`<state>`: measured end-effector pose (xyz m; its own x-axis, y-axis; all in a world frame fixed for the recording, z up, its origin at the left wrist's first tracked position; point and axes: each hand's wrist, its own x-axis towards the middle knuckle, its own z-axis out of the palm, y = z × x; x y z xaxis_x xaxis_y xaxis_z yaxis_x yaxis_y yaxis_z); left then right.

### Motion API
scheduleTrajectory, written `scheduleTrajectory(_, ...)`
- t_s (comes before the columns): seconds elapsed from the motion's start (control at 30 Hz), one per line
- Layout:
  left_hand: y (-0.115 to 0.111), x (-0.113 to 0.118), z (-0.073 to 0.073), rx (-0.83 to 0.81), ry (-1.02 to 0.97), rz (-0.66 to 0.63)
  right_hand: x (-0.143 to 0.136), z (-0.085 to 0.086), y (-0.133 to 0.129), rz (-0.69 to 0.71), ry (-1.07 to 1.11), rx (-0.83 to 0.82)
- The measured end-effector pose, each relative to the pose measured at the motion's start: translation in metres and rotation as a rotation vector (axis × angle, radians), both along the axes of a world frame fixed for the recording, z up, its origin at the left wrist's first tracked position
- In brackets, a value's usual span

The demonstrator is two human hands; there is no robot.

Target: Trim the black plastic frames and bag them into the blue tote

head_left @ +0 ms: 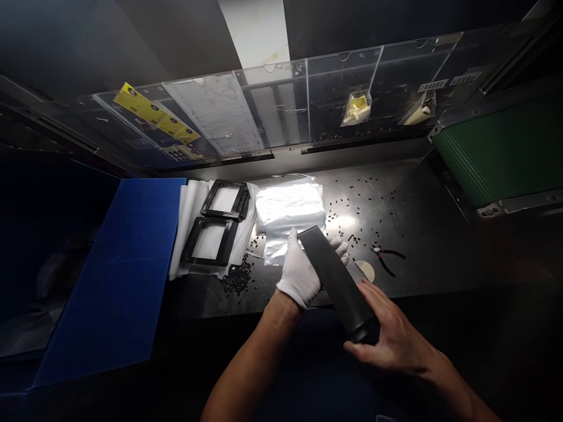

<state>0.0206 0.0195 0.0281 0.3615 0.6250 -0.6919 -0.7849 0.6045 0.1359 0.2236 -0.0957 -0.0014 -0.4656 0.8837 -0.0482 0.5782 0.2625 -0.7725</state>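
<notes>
A long black plastic part is held tilted in front of me, over the near edge of the metal table. My left hand, in a white glove, grips its far end, with the thumb on the near side and the fingertips showing beyond it. The bare right hand is closed around the lower end. Behind the part lies a stack of silvery plastic bags. A round cream-coloured disc rests on the table near my right fingers.
Two black plastic frames lie on white sheeting at the left, beside a blue box. Small black chips are piled and scattered about. Cutting pliers lie at right. A green conveyor belt stands beyond.
</notes>
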Motion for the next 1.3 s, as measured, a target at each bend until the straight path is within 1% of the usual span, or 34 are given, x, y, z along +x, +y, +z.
scheduleTrajectory(0.17, 0.003, -0.002, 0.005, -0.036, 0.003, 0.02, 0.0, 0.003, 0.006, 0.035, 0.02, 0.015)
scheduleTrajectory(0.27, 0.004, -0.006, 0.009, -0.021, -0.012, 0.031, 0.002, -0.001, 0.007, 0.045, 0.021, 0.026)
scheduleTrajectory(0.33, 0.004, -0.008, 0.013, -0.018, -0.011, 0.026, 0.003, -0.009, 0.006, 0.062, 0.03, 0.035)
scheduleTrajectory(0.4, 0.002, -0.009, 0.018, -0.009, 0.005, 0.026, 0.003, -0.021, 0.004, 0.071, 0.023, 0.051)
scheduleTrajectory(0.53, -0.011, -0.004, 0.026, 0.064, -0.041, 0.04, 0.003, -0.043, -0.003, 0.055, -0.044, 0.08)
scheduleTrajectory(0.6, -0.021, -0.002, 0.027, 0.095, -0.04, 0.042, 0.005, -0.048, -0.006, 0.066, -0.053, 0.051)
scheduleTrajectory(0.67, -0.033, -0.003, 0.026, 0.209, 0.034, 0.007, 0.01, -0.048, -0.008, 0.079, -0.029, -0.01)
scheduleTrajectory(0.77, -0.049, -0.009, 0.025, 0.465, 0.223, -0.131, 0.018, -0.042, -0.005, 0.044, 0.1, -0.125)
scheduleTrajectory(0.83, -0.058, -0.016, 0.026, 0.584, 0.312, -0.226, 0.018, -0.034, 0.004, -0.051, 0.256, -0.236)
scheduleTrajectory(0.93, -0.068, -0.022, 0.028, 0.692, 0.381, -0.332, 0.005, -0.016, 0.025, -0.223, 0.587, -0.415)
scheduleTrajectory(1.03, -0.076, -0.024, 0.025, 0.754, 0.415, -0.402, -0.017, 0.005, 0.051, -0.317, 0.858, -0.566)
scheduleTrajectory(1.13, -0.082, -0.021, 0.019, 0.818, 0.395, -0.433, -0.036, 0.024, 0.072, -0.381, 0.952, -0.691)
scheduleTrajectory(1.2, -0.084, -0.019, 0.017, 0.894, 0.4, -0.49, -0.045, 0.034, 0.081, -0.365, 0.968, -0.745)
scheduleTrajectory(1.3, -0.084, -0.018, 0.015, 0.984, 0.433, -0.584, -0.053, 0.046, 0.09, -0.316, 0.981, -0.782)
